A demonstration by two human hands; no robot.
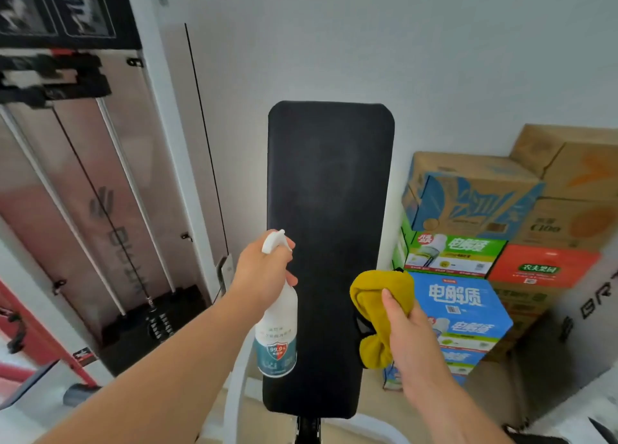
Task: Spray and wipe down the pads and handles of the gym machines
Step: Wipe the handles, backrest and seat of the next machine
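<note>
Head view shows our left hand (264,269) clamped on the spray bottle (277,330), right-hand fingers (389,301) bunching the yellow cloth (378,296). We judge the nozzle beyond the left fingers could send mist past the black pad (329,193) onto the cartons (468,209).

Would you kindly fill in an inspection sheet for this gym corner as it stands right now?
Surface: black back pad, upright, no visible streaks.
Job's things: spray bottle, nozzle towards the pad; yellow cloth, bunched.
Clutter: stacked drink cartons right of the pad.
Grippers: left hand holds the bottle's neck; right hand grips the cloth beside the pad's right edge.
Cables: machine cable running down the weight stack at left.
Surroundings: white wall behind.
</note>
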